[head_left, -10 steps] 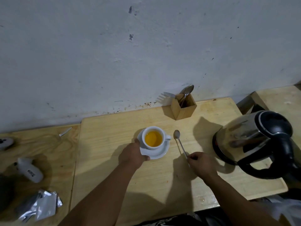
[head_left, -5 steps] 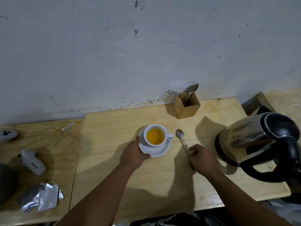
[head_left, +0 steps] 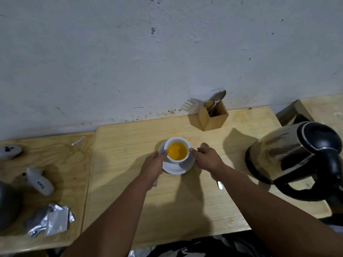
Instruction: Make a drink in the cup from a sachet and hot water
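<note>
A white cup [head_left: 178, 158] holding orange-yellow liquid stands on a white saucer [head_left: 174, 168] near the middle of the pale wooden board [head_left: 130, 145]. My left hand [head_left: 153, 165] grips the saucer's left rim, with the fingers touching the cup. My right hand [head_left: 207, 158] closes on the cup's right side, hiding the handle. The spoon [head_left: 219, 184] lies on the board under my right wrist, and only its handle end shows. The steel kettle [head_left: 285, 153] with a black lid and handle stands at the right. Torn silver sachets [head_left: 50, 219] lie at the front left.
A wooden cutlery holder [head_left: 213, 118] with a fork and spoons stands by the wall behind the cup. On the left table lie a white bottle [head_left: 39, 180], a grey gadget [head_left: 9, 152], a torn foil strip [head_left: 78, 140] and a dark round object [head_left: 7, 204].
My right hand has let go of the spoon, which now lies on the board, and moved left onto the cup's right side. My left hand stays at the saucer.
</note>
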